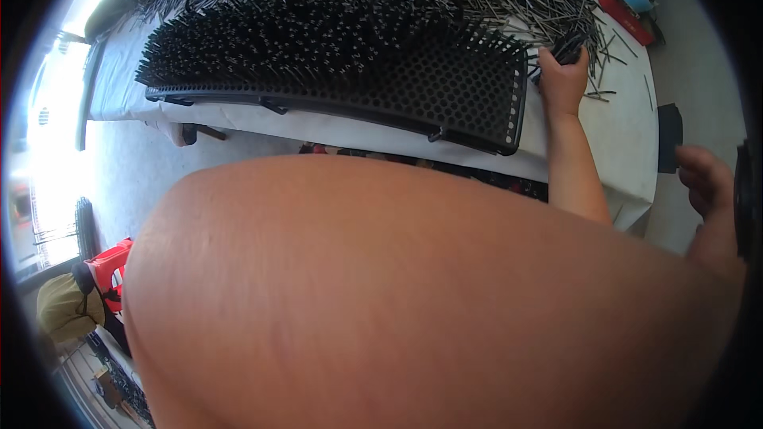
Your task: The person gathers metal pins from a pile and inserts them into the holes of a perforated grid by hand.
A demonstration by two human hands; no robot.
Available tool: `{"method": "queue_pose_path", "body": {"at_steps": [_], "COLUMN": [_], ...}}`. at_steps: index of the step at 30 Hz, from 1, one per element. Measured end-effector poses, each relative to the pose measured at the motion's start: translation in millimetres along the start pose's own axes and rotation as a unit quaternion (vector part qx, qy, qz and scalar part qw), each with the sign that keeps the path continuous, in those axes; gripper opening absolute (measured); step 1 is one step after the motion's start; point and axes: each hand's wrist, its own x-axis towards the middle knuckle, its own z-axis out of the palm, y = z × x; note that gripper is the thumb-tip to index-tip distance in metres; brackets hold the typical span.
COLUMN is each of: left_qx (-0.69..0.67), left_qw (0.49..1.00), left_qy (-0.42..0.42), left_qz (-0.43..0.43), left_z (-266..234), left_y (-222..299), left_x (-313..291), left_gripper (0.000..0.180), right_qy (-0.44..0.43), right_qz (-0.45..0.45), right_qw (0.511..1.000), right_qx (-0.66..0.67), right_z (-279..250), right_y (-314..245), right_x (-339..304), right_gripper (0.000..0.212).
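Thin dark metal pins (568,48), upper right of frame: left hand (563,79) closes around a bunch beside black perforated plastic tray (469,87). Right hand (707,183), right edge: fingers loosely curled, empty. Grip firmly, keep pins parallel.

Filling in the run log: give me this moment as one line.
left hand: grips bundle of black rods | right hand: off table, at right edge | perforated tray: partly filled

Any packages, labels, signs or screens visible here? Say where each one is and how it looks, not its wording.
Red flat box: far right end of the table, past the loose black pins, long and narrow with pale print.
Red crate: lower left, on the floor side, with a white label patch.
No screens or signs show.
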Motion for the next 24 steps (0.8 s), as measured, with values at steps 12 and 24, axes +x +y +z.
{"method": "queue_pose_path", "body": {"at_steps": [12, 24], "left_qx": [0.018, 0.123], "left_qw": [1.0, 0.99], "left_qy": [0.021, -0.003], "left_qz": [0.004, -0.07], "left_z": [11.9, -13.2], "left_y": [73.0, 44.4], "left_x": [-0.2, -45.2], "left_gripper": [0.021, 0.026], "right_qy": [0.041, 0.063], "right_qz": [-0.015, -0.194], "right_qw": [0.995, 0.976], "right_qx": [0.091, 0.076], "right_z": [33.2, -25.9], "right_y": [-15.4, -67.2], "right_x": [-42.6, -17.3], "right_gripper": [0.052, 0.048]}}
